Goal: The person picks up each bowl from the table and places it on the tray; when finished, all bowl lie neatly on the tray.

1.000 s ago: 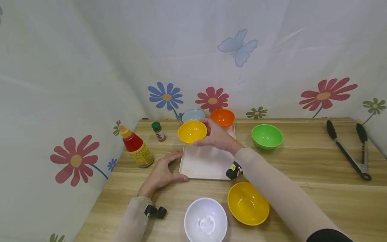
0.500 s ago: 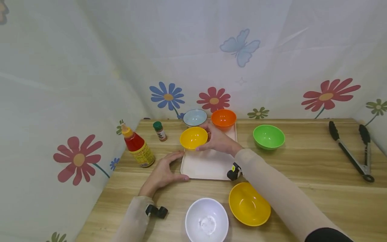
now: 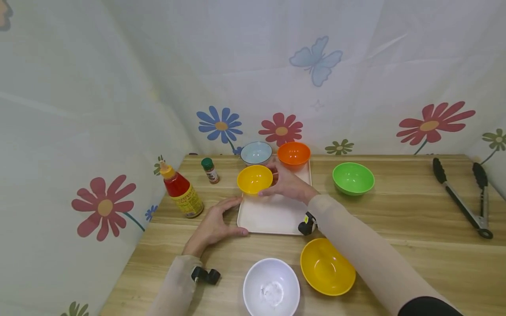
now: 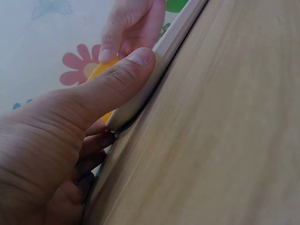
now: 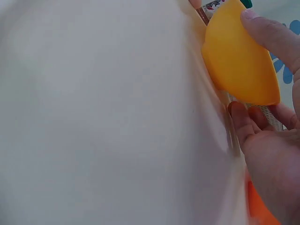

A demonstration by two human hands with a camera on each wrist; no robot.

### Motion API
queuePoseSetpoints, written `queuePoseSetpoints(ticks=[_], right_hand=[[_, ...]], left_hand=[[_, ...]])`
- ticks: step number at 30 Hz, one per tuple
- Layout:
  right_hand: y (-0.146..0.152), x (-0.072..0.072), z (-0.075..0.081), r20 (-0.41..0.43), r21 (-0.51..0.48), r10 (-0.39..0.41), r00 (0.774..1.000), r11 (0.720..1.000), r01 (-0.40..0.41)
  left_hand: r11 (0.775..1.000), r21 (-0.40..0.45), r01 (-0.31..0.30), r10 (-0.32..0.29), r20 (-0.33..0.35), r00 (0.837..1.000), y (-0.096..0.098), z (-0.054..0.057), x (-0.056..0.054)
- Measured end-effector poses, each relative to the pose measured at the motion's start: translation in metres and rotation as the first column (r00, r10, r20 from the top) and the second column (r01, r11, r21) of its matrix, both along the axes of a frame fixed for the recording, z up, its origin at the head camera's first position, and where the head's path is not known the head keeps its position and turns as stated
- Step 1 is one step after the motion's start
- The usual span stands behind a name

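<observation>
My right hand [image 3: 290, 182] holds a small yellow bowl [image 3: 253, 179] by its right side, over the left part of a pale rectangular tray [image 3: 272, 217]. In the right wrist view, the thumb lies at the rim of the yellow bowl [image 5: 241, 61] and the other fingers are low beside its base, close to the tray. My left hand [image 3: 215, 226] grips the tray's front left corner, thumb along the front edge, fingers at the left side. Behind the yellow bowl, at the tray's far end, sit a light blue bowl [image 3: 256, 152] and an orange bowl [image 3: 294, 153].
A white bowl [image 3: 271, 285] and a larger yellow bowl [image 3: 327, 267] stand in front. To the right are a green bowl [image 3: 353, 177] and black-tipped tongs [image 3: 460, 202]. A red sauce bottle [image 3: 182, 193] and a green-capped spice jar [image 3: 210, 171] stand left of the tray.
The small yellow bowl has come down towards the tray in my right hand, uncovering more of the light blue bowl. My left hand has stayed at the tray corner.
</observation>
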State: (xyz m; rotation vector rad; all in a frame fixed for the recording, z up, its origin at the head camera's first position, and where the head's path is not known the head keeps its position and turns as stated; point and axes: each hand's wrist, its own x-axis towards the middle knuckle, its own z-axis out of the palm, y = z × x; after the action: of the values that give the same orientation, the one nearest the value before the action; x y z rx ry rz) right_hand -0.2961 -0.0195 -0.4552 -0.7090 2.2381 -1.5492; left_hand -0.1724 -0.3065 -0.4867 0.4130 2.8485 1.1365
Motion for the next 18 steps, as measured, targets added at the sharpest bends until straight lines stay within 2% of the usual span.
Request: queuePoseSetpoints(ticks=[7, 18], right_hand=[[0.006, -0.001, 0.000, -0.008, 0.031, -0.029, 1.000, 0.999, 0.029], [0.018, -0.001, 0.002, 0.010, -0.005, -0.039, 0.999, 0.999, 0.039]], left_hand=[[1.000, 0.004, -0.005, 0.005, 0.003, 1.000, 0.001, -0.001, -0.001], [1.000, 0.008, -0.009, 0.009, 0.017, 1.000, 0.001, 0.000, -0.001]])
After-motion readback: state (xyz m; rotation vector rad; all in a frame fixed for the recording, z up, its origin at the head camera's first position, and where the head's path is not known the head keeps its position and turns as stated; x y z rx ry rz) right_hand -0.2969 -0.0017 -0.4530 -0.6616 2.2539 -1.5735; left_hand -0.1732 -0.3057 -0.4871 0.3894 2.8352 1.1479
